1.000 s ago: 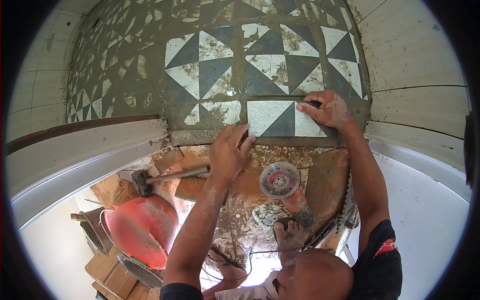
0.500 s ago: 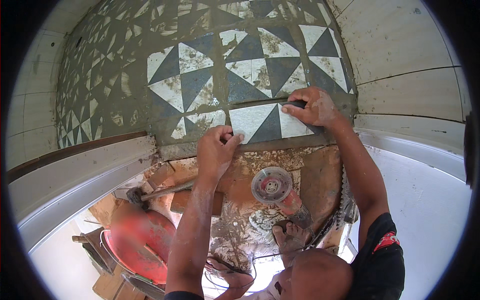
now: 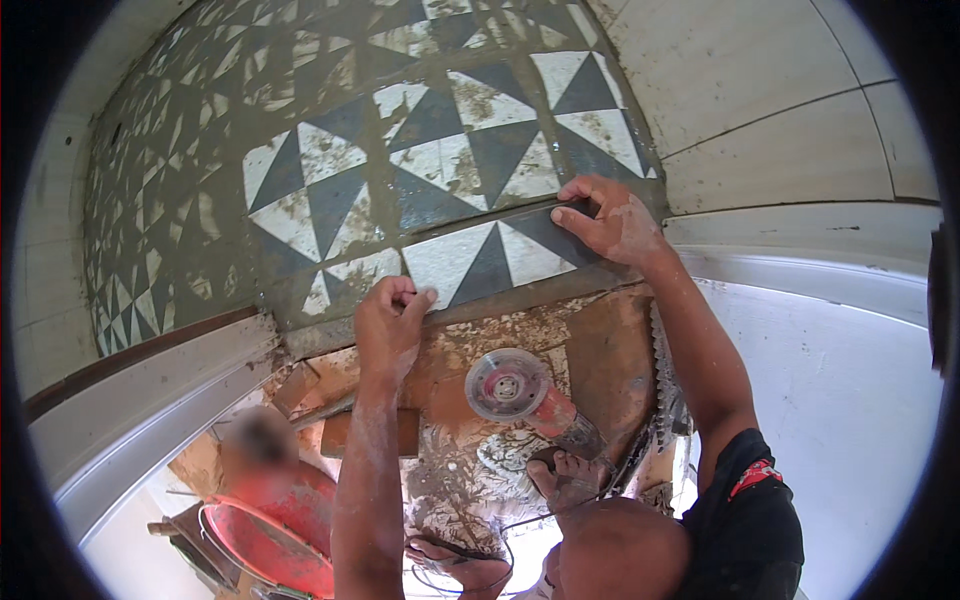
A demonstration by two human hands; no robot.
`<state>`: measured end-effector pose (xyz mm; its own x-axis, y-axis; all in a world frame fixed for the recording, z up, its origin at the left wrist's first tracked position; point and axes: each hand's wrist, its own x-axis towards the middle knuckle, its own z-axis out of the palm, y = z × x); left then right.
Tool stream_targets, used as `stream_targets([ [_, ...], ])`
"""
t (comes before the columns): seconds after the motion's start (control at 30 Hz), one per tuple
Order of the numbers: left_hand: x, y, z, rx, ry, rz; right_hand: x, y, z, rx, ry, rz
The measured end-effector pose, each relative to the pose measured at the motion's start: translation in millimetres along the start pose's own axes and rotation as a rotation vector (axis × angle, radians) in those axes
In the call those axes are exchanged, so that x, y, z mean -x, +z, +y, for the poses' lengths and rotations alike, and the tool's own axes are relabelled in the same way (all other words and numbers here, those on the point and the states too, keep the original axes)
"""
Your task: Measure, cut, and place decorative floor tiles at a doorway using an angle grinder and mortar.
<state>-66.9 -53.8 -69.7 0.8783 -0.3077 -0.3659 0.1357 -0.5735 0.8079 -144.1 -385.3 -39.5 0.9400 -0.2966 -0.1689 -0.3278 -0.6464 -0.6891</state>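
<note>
A rectangular tile strip [image 3: 465, 260] with white and dark grey triangles lies on grey mortar along the near edge of the patterned floor [image 3: 320, 220]. My left hand [image 3: 385, 330] pinches its left end between thumb and curled fingers. At the other end, my right hand [image 3: 610, 225] grips the dark corner, fingers bent over the far edge. Below the strip, an angle grinder [image 3: 560, 410] with a round disc rests on muddy, cardboard-like ground, beside my dusty bare foot [image 3: 565, 480].
Tiled walls [image 3: 770, 110] border both sides, with pale door frames [image 3: 150, 410] at the threshold. A red bucket [image 3: 270, 540] stands at lower left, near a brown block [image 3: 370, 435] and wooden handle. A black cable [image 3: 510, 560] runs by my feet.
The view has turned, so the floor and strip appear further left and more tilted. Both hands remain on the strip's ends, having shifted left in the picture along with it.
</note>
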Motion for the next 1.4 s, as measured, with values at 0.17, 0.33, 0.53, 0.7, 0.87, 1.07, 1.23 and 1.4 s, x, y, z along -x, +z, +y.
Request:
stream_targets([
  [0.17, -1, 4, 2, 0.035, -0.004, 0.015, 28, 0, 31, -0.278, 0.289, 0.010],
  [0.33, 2, 4, 8, 0.104, -0.059, 0.006, 44, 12, 22, -0.218, 0.358, 0.045],
  [0.53, 1, 5, 9, 0.161, -0.083, -0.002, 48, 24, 29, -0.125, 0.295, 0.162],
  [0.7, -1, 5, 8, 0.168, -0.110, 0.036, 46, 27, 32, -0.125, 0.278, 0.164],
  [0.87, -1, 3, 7, 0.151, -0.124, 0.059, 45, 30, 27, -0.138, 0.243, 0.194],
  [1.07, -2, 9, 9, 0.154, -0.128, 0.080, 44, 35, 34, -0.140, 0.250, 0.203],
  [1.23, 0, 5, 12, 0.123, -0.128, 0.094, 45, 33, 24, -0.179, 0.282, 0.217],
  [1.4, -3, 1, 12, 0.121, -0.094, 0.029, 44, 30, 24, -0.188, 0.307, 0.200],
])
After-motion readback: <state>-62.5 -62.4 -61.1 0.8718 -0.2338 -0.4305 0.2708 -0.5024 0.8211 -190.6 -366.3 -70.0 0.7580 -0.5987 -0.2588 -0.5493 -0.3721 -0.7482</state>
